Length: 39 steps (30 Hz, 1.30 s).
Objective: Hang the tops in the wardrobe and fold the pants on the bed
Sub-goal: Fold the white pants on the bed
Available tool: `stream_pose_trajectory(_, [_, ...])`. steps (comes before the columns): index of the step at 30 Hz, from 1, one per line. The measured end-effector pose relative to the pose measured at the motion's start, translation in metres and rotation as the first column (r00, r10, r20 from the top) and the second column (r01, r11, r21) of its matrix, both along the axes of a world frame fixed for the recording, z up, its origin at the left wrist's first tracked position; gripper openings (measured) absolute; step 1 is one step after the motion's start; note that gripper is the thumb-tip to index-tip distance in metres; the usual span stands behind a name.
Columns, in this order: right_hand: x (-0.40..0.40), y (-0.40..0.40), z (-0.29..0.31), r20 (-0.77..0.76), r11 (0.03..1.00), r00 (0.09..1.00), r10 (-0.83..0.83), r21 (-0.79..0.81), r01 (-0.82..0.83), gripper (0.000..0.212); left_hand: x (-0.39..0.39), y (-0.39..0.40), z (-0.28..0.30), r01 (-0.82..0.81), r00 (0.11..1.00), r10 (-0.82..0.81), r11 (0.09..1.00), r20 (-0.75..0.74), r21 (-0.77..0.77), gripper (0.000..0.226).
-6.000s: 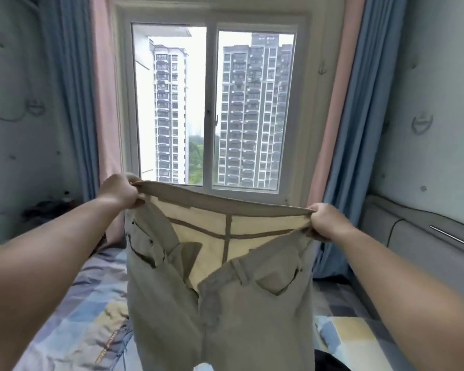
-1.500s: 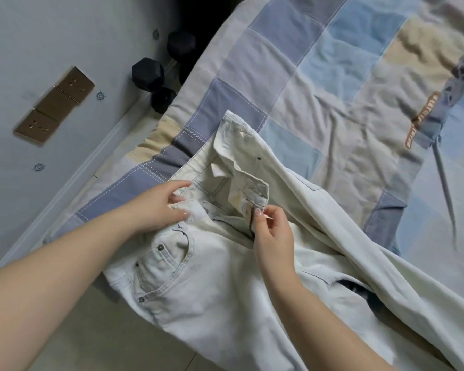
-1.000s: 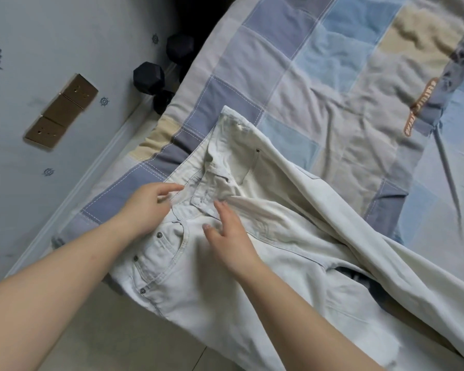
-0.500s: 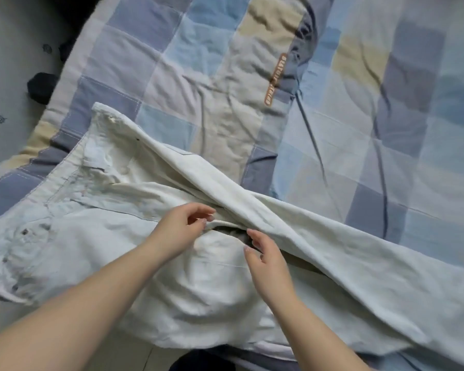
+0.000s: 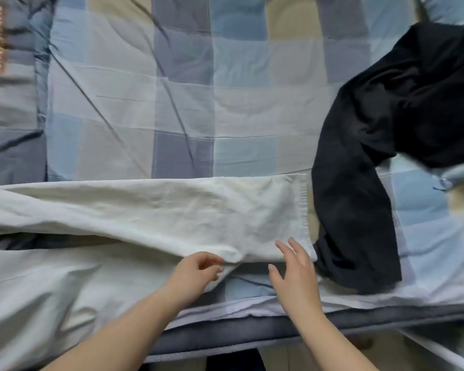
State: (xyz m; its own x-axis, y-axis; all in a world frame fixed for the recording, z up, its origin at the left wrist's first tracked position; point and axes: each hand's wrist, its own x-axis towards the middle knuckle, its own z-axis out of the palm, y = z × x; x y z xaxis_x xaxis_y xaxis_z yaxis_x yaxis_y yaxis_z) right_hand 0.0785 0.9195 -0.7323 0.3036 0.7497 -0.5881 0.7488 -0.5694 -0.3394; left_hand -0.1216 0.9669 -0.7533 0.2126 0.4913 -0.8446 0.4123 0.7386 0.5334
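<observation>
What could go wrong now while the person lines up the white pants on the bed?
1. The near leg of the white pants lies at the edge of the bed and may slide off.
2. The black garment lies right beside the far leg's hem; it could get caught in the fold.
3. The left hand pinches only a little cloth, so it may slip and wrinkle; the right hand is open.

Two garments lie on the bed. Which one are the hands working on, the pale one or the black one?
The pale pants: the left hand pinches their cloth and the right hand is at their hem. The black garment lies apart, to the right.
</observation>
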Motion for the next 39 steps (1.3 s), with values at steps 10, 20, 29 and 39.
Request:
stream_pose_trajectory(10, [0.109,-0.025,-0.055,0.204,0.992,0.971,0.125,-0.056,-0.116,0.072,0.132,-0.024,-0.031,0.536,0.828,-0.450,0.463,-0.334,0.706,0.029])
stream_pose_trajectory(20, [0.134,-0.008,-0.053,0.094,0.855,0.982,0.162,0.483,-0.187,0.012,0.174,-0.011,-0.045,0.710,0.675,-0.533,0.283,-0.509,0.645,0.061])
stream_pose_trajectory(29, [0.146,0.049,-0.021,-0.160,0.906,0.960,0.230,0.397,-0.151,0.057,0.180,0.089,0.038,0.520,0.761,-0.544,0.186,-0.353,0.834,0.026])
stream_pose_trajectory(39, [0.136,0.106,-0.007,-0.324,0.851,0.944,-0.070,0.474,0.226,0.006,0.197,0.228,0.115,0.718,0.638,-0.288,-0.113,-0.714,0.687,0.019])
